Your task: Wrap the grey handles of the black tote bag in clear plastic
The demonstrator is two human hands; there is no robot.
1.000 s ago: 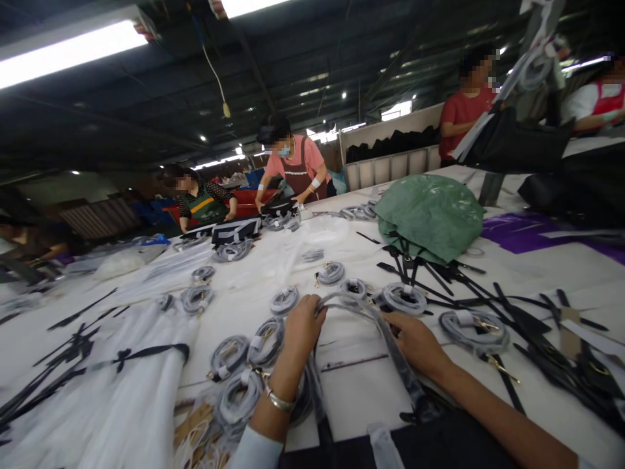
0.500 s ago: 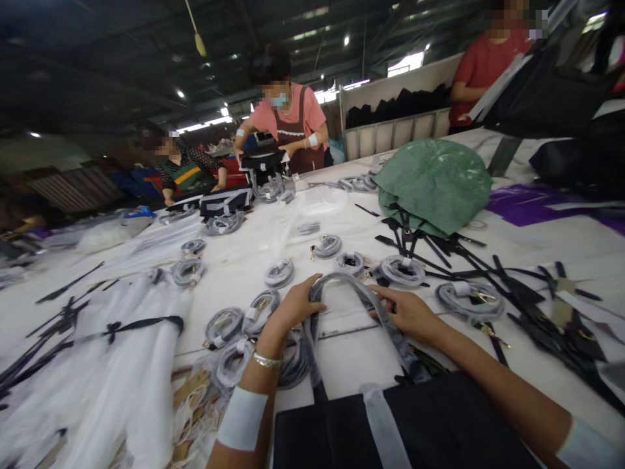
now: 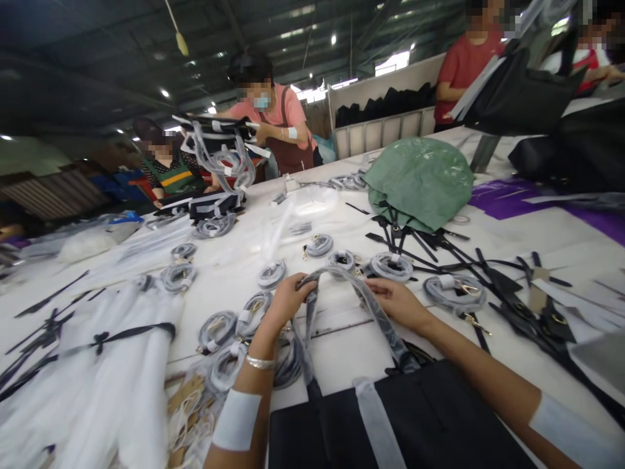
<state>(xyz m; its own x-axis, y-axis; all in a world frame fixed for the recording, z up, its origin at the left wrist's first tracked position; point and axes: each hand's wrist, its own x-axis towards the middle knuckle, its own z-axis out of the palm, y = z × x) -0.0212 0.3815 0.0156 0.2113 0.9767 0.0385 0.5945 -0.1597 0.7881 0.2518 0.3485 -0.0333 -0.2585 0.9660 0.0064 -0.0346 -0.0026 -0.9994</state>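
Observation:
A black bag (image 3: 434,417) lies at the bottom of the view with a pale translucent strip (image 3: 375,420) across it. Its handle (image 3: 378,309), wrapped in clear film, arches up from the top edge. My left hand (image 3: 288,303) is closed around the handle's left side near the top of the arch. On the other side, my right hand (image 3: 403,306) pinches the handle; its fingertips are partly hidden behind the film. Just left of my left wrist are several coiled, film-wrapped straps (image 3: 217,330).
More coiled straps (image 3: 390,266) with gold clasps lie beyond my hands. Black strap pieces (image 3: 502,280) spread to the right, near a green plastic bundle (image 3: 420,182). White wrapping rolls (image 3: 122,378) lie left. A co-worker in pink (image 3: 288,117) handles a black bag across the table.
My hands stay on the handle, with the left fingers wrapped further round it. The co-worker in pink has lifted a black bag with dangling straps up and leftward. The view has shifted slightly right.

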